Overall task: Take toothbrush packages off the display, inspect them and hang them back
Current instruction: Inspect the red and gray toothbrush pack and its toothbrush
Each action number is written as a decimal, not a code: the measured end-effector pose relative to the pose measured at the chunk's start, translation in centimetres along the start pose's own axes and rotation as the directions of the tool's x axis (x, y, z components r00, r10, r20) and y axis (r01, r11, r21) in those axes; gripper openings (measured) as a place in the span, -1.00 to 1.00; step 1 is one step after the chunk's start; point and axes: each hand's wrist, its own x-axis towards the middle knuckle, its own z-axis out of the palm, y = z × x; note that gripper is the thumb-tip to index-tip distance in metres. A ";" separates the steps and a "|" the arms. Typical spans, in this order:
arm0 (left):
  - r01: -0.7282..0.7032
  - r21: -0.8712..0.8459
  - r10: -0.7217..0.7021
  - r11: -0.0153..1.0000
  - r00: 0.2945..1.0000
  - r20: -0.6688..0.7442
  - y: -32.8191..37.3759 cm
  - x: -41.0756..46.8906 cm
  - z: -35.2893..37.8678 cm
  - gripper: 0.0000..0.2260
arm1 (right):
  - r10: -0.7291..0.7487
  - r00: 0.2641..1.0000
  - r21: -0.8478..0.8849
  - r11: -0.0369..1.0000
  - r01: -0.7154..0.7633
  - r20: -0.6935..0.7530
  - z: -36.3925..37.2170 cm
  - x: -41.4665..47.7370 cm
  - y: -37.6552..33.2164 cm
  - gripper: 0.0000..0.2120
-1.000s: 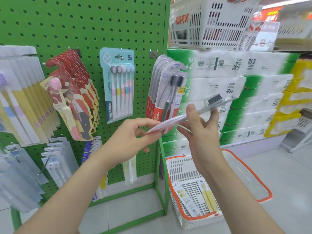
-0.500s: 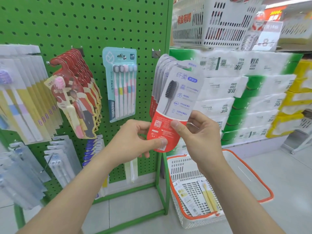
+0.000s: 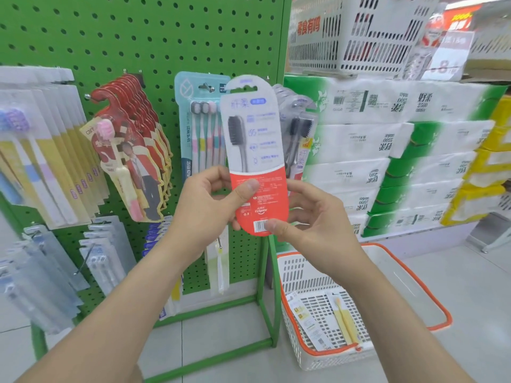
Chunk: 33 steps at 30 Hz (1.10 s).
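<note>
I hold a toothbrush package (image 3: 255, 139) upright in front of the green pegboard display (image 3: 138, 37), its printed back side toward me: grey-white above, red below, with a black-bristled brush pictured. My left hand (image 3: 210, 205) pinches its red lower part, thumb on the face. My right hand (image 3: 309, 217) pinches the bottom edge by the barcode. More of the same packages (image 3: 300, 134) hang on a hook just behind and to the right.
Red-carded toothbrushes (image 3: 130, 150), a teal multi-pack (image 3: 199, 123) and pale packs (image 3: 41, 150) hang on the board. A white basket with an orange rim (image 3: 439, 308) stands on the floor at the right, holding a few packages. Stacked tissue packs (image 3: 401, 150) fill the right side.
The package turned from lying nearly flat and edge-on to standing upright with its back facing me, and shifted left in front of the teal pack. Both hands regripped its lower end.
</note>
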 end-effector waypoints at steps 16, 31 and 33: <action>0.041 -0.074 -0.050 0.996 0.992 -0.119 -0.1 0.0 -0.2 -0.75 | 0.211 0.959 -0.149 0.971 -0.185 0.188 0.4 0.1 1.0 -0.93; 0.167 -0.226 -0.194 0.960 0.976 -0.103 -0.3 0.7 -0.1 -0.70 | 0.132 0.982 -0.042 0.991 -0.127 0.132 0.8 0.4 1.5 -0.84; 0.159 -0.223 -0.184 0.962 0.978 -0.095 -0.3 0.7 -0.2 -0.71 | 0.162 0.974 -0.046 0.987 -0.157 0.157 0.8 0.3 1.5 -0.83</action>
